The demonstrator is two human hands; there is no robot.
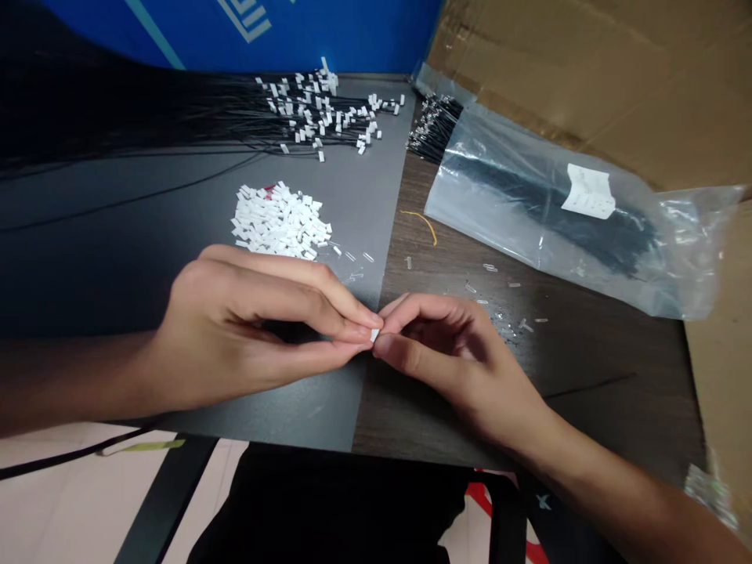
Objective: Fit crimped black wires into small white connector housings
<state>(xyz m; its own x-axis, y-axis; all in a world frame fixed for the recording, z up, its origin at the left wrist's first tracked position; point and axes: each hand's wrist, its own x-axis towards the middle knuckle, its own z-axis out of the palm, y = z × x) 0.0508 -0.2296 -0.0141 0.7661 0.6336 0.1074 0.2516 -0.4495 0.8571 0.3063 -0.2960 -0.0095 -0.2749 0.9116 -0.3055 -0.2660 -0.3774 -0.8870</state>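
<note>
We log two bare hands, the left hand (pixel 217 337) and the right hand (pixel 475 376), both slim, with long, narrow fingers (pixel 287 301) and smooth backs. They run into slender forearms, left (pixel 76 384) and right (pixel 623 478), which we tag as bare right out to the picture edges. Along the bottom we mark black clothing (pixel 334 509), plain and matte with a curved outline, too dark for us to pick out seams, and we can't tell trousers from a top.

No text readable; white label (pixel 589 191) on plastic bag (pixel 529 211) illegible.
</note>
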